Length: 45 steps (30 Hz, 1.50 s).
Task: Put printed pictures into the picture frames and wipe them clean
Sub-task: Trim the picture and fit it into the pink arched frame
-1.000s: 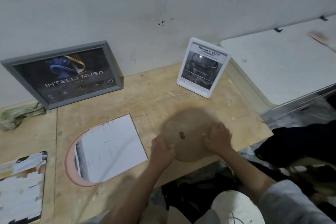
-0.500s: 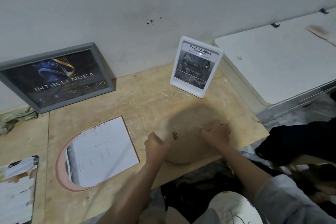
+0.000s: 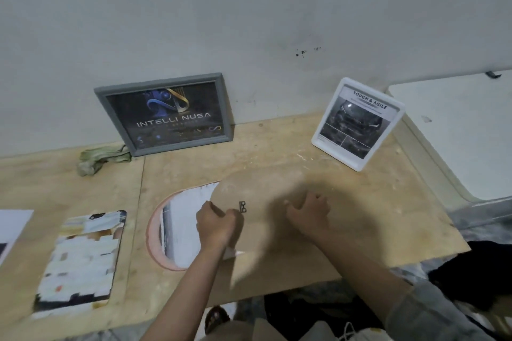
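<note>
Both hands are on the round brown backing board [image 3: 266, 219], which lies blurred over the right part of the arched pink frame [image 3: 155, 232] and the white print [image 3: 182, 219] in it, on the plywood table [image 3: 277, 147]. The left hand [image 3: 217, 225] curls its fingers around the board's left edge beside a small metal hanger [image 3: 242, 206]; the right hand [image 3: 309, 213] presses on top, fingers bent. A grey frame [image 3: 166, 113] and a white frame [image 3: 357, 123] lean on the wall.

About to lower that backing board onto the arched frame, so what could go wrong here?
The backing board, held by both hands (left hand, right hand), already overlaps the loose print in the arched frame; it may shift or crease the print. The board also overhangs the table edge and could slip off.
</note>
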Motion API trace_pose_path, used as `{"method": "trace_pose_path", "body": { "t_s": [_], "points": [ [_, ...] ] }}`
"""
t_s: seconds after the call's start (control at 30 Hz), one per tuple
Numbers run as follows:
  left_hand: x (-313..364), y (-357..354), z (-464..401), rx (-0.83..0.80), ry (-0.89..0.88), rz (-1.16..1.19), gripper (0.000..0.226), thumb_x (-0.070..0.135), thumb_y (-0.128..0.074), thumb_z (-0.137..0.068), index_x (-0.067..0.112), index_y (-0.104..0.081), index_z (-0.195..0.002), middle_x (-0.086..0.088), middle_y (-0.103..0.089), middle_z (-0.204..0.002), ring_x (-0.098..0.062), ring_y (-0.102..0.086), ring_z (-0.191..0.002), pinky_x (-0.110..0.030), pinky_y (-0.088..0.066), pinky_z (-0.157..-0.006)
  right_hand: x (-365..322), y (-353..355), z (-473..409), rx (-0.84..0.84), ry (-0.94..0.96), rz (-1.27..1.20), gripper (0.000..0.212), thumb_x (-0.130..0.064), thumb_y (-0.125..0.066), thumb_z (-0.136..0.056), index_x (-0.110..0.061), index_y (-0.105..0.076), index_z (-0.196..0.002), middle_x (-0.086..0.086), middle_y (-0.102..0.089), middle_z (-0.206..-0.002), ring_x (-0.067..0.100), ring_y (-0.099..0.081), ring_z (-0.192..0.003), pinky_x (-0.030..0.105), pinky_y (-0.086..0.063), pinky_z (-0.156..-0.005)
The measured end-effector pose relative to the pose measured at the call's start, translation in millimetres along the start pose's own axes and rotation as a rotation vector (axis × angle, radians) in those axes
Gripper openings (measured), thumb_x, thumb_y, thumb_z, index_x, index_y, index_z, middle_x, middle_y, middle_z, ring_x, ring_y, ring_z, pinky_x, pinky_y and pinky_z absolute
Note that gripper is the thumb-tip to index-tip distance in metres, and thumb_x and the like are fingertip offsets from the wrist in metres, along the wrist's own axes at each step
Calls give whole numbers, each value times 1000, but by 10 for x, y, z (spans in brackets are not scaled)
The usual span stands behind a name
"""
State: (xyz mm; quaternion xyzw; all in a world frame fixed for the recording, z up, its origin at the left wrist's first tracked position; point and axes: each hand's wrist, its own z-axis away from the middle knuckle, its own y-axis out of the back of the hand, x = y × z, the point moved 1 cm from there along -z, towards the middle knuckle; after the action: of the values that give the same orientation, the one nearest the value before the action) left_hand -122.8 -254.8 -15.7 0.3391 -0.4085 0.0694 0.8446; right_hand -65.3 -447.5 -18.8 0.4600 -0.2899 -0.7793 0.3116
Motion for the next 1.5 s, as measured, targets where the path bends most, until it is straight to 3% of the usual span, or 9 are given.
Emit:
{"method": "trace_pose_path", "body": {
  "t_s": [0.1, 0.23, 0.43, 0.67, 0.8, 0.97, 1.17, 1.3, 1.5],
  "points": [
    [-191, 312, -146, 66, 31, -32, 33, 33, -62, -61, 9, -50, -81, -18, -62, -93, -36, -59, -93, -38, -47, -78, -249, -266, 156, -91, 67, 13, 51, -38, -62, -82, -3, -50, -117, 18, -40, -125, 38, -39, -120, 38, -36, -98],
    [-401, 708, -260, 153, 58, -71, 22, 25, -68, -70, 10, -57, -81, -9, -61, -84, -34, -59, -89, -39, -50, -85, -553, -564, 361, -192, 107, 6, 64, -35, -59, -85, -5, -38, -136, 20, -36, -134, 39, -36, -125, 36, -34, -101],
    [-632, 985, -390, 185, 84, -132, 34, 26, -69, -71, 4, -57, -94, -14, -63, -95, -39, -58, -95, -43, -46, -91, -778, -849, 553, -266, 124, 38, 60, -33, -59, -81, -6, -41, -131, 18, -39, -131, 38, -39, -122, 40, -37, -102],
    [-705, 1001, -479, 150, 66, -110, 36, 25, -73, -69, 3, -56, -93, -15, -63, -96, -37, -58, -97, -40, -46, -89, -813, -942, 600, -256, 148, 107, 62, -37, -57, -81, -6, -39, -132, 15, -38, -136, 37, -35, -127, 46, -35, -103],
    [-730, 973, -514, 108, 45, -128, 51, 38, -61, -57, 3, -54, -93, -15, -61, -98, -36, -55, -98, -43, -44, -92, -810, -966, 592, -237, 167, 148, 64, -38, -56, -84, -6, -35, -136, 16, -36, -139, 37, -32, -129, 47, -33, -105],
    [-756, 945, -509, 54, 41, -171, 38, 26, -69, -72, 4, -50, -96, -16, -56, -109, -40, -47, -110, -44, -41, -97, -792, -983, 557, -214, 183, 179, 63, -37, -57, -86, -4, -36, -136, 17, -35, -138, 37, -32, -128, 43, -32, -104],
    [-794, 921, -466, -22, 17, -220, 39, 23, -65, -77, 6, -42, -103, -24, -43, -136, -45, -36, -128, -44, -36, -103, -749, -1032, 544, -208, 218, 263, 59, -37, -57, -86, 0, -41, -129, 17, -32, -139, 37, -32, -125, 40, -33, -103],
    [-822, 920, -432, -90, -31, -333, 67, 27, -60, -86, 0, -30, -139, -20, -9, -158, -40, -10, -143, -43, -22, -113, -693, -1059, 548, -227, 293, 355, 55, -38, -55, -88, -2, -40, -128, 15, -29, -139, 34, -29, -126, 39, -33, -103],
    [-863, 940, -456, -141, -127, -597, 75, 37, -52, -90, -2, -19, -145, -21, 3, -158, -37, 3, -146, -40, -17, -116, -633, -1041, 499, -208, 415, 533, 58, -37, -53, -88, -1, -38, -130, 17, -33, -133, 33, -35, -121, 37, -34, -101]
  ]
}}
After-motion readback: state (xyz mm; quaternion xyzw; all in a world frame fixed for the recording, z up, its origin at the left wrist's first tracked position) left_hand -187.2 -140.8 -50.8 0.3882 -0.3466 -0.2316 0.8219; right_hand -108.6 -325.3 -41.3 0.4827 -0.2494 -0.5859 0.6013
